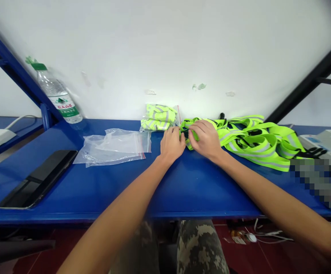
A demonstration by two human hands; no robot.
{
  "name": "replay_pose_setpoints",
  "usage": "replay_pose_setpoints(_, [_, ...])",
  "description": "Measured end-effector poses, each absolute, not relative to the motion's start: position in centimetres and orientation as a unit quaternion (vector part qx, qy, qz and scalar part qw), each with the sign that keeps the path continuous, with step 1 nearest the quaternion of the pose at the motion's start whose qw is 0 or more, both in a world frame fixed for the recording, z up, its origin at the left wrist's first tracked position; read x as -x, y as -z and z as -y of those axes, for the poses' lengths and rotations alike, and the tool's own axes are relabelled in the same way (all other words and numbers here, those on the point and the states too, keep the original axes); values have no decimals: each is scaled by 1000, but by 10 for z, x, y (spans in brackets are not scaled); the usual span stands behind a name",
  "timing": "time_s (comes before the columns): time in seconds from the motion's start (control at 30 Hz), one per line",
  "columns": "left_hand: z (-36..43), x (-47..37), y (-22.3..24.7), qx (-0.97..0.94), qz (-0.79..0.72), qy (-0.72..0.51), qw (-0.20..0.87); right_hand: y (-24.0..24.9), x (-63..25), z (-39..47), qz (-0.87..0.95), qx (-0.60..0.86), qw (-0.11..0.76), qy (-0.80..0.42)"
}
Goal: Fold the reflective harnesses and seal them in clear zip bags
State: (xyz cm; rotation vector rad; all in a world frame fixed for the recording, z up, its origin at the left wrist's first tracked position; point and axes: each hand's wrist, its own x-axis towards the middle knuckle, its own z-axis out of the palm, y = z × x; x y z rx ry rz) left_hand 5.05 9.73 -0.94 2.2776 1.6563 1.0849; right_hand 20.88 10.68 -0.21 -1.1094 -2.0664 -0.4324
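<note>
My left hand [172, 144] and my right hand [207, 139] are close together near the wall, both at a bunched neon-green strap [188, 123] with grey reflective stripes. The fingers of both hands are curled around the strap's edges. A heap of similar green straps [256, 142] with black buckles and cords spreads to the right of my right hand. Just behind my left hand sits a clear bag [159, 117] filled with folded green strap. Several flat clear zip bags [114, 146] lie left of my left hand.
On the blue table [96, 198], a black phone [39, 179] lies at the left. A water bottle [60, 95] leans against the white wall at the back left. White boxes [325, 140] stand at the right, beyond the straps. Blue and black frame bars rise at the sides.
</note>
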Motion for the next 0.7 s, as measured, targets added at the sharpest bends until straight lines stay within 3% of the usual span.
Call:
replay_pose_setpoints(0.2, [-91,-56,13,-810,-508,-290,50,12,-258,-103,667,563,454,178])
replay_pose_setpoints(0.43, [-94,-53,13,-795,-501,-340,32,13,-260,-110,721,580,363,110])
replay_pose_setpoints(0.7, [-84,-67,4,-787,-490,-375,21,-7,-244,-89,705,474,527,6])
